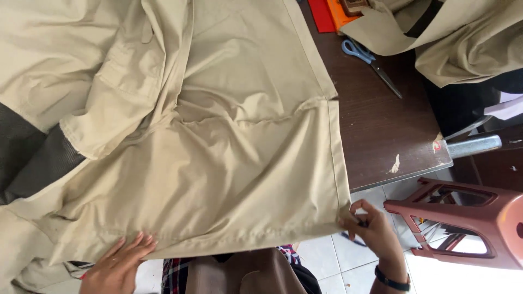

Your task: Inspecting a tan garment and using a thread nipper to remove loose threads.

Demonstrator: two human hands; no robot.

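A large beige garment lies spread over a dark brown table, its hemmed lower edge hanging toward me. My left hand rests flat on the lower hem at the bottom left, fingers spread. Over at the garment's lower right corner, my right hand pinches the hem between thumb and fingers; a dark band sits on that wrist. A pocket flap shows at the upper left of the cloth.
Blue-handled scissors lie on the table at the upper right, near red and orange sheets. More beige cloth is heaped at the far right. A reddish plastic stool stands on the tiled floor beside the table's corner.
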